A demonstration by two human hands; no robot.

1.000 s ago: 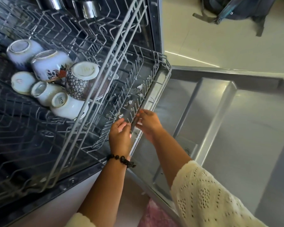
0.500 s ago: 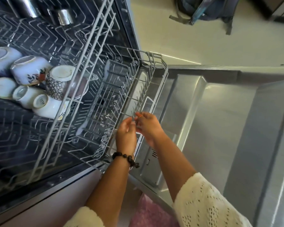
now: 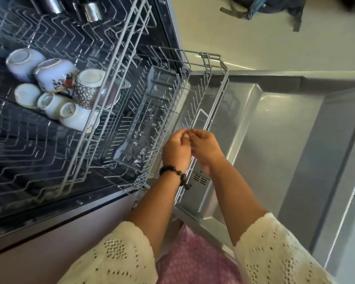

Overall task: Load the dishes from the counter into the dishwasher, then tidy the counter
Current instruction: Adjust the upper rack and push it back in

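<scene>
Upper rack (image 3: 103,111): it lay to the left of both hands and held a cluster of upturned cups (image 3: 55,89), white and patterned, touching one another; two steel tumblers (image 3: 91,11) stood at its far end, well apart from the hands.
Lower rack (image 3: 211,78): it was drawn out over the open dishwasher door (image 3: 275,130), directly under and ahead of the hands; its tines near the hands stood bare.
Cutlery basket (image 3: 143,119): it sat in the lower rack just left of the left hand, with small utensil pieces showing through the mesh, too small to name.
Left hand (image 3: 176,149): its fingers were curled at the rack's front rail, fingertips meeting those of the right hand; whether it gripped wire or some small item could not be told.
Right hand (image 3: 206,148): its fingers were curled, touching the left hand over the same rail; any grip was hidden.
Around: a beaded bracelet (image 3: 175,174) was on the left wrist; a backpack (image 3: 275,7) lay on the floor far beyond the hands.
In the way: the upper rack's side frame overlapped the cups and part of the lower rack.
</scene>
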